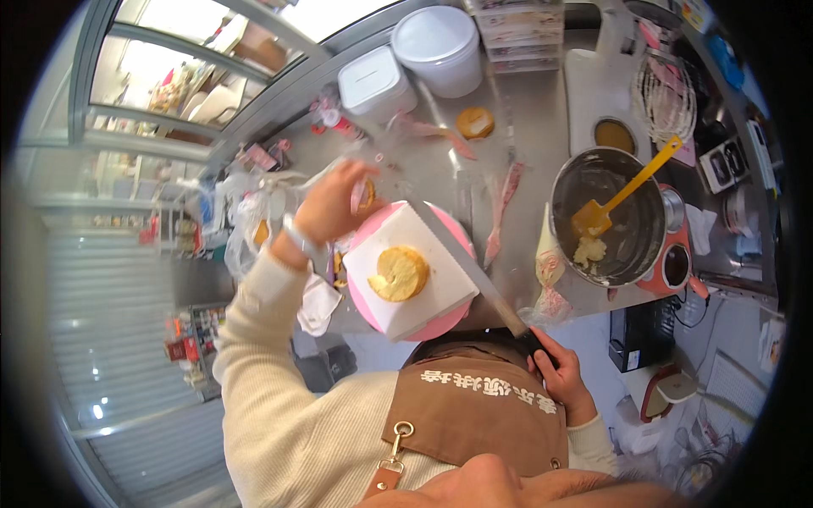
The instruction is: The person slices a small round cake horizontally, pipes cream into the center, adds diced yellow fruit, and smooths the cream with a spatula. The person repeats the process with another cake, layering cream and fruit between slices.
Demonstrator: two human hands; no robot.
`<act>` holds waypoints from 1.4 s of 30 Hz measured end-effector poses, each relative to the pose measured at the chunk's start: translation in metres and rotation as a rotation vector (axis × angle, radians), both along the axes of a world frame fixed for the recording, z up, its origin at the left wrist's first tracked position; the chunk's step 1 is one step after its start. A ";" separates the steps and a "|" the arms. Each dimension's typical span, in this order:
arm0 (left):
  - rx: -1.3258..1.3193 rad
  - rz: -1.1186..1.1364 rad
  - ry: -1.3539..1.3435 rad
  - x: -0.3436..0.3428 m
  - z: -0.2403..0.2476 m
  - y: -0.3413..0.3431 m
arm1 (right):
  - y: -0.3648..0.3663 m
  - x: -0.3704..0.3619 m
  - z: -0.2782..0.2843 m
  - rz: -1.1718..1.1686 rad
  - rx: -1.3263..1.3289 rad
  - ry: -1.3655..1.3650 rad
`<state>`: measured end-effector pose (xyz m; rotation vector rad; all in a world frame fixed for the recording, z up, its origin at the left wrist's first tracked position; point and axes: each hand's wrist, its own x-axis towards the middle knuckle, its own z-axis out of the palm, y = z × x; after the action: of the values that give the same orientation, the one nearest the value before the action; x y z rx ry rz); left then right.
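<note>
A small round yellow sponge cake (400, 273) with a notch in its edge lies on a square of white paper (440, 292). The paper covers most of a pink round turntable (359, 294). Above the turntable's far left side, my left hand (334, 203) is closed on a brown-edged piece of cake (367, 193), slightly blurred. My right hand (561, 372), near the table's front edge, grips the black handle of a long knife (494, 296). Its blade slants away to the far left, over the paper's right side and apart from the cake.
To the right, a metal pot (628, 241) holds a yellow spatula (628, 188) and pale cream. Filled piping bags (549, 264) lie beside it. Another cake piece (475, 123) sits farther back, near white lidded tubs (437, 51). Plastic bags (252, 216) crowd the left.
</note>
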<state>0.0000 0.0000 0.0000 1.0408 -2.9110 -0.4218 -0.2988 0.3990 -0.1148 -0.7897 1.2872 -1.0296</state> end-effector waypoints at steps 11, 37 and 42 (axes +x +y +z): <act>0.095 0.242 -0.097 0.036 -0.061 0.144 | -0.028 -0.009 -0.038 0.167 -0.013 -0.078; 0.211 0.185 0.374 0.092 -0.121 0.144 | -0.224 0.146 -0.040 0.179 -0.493 0.162; 0.189 0.017 0.474 0.094 -0.124 0.123 | -0.233 0.144 -0.043 0.274 -0.332 -0.076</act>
<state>0.0941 0.1230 -0.1243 0.8391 -2.4744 -0.8286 -0.1549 0.1663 -0.1579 -1.1339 0.9223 -1.0504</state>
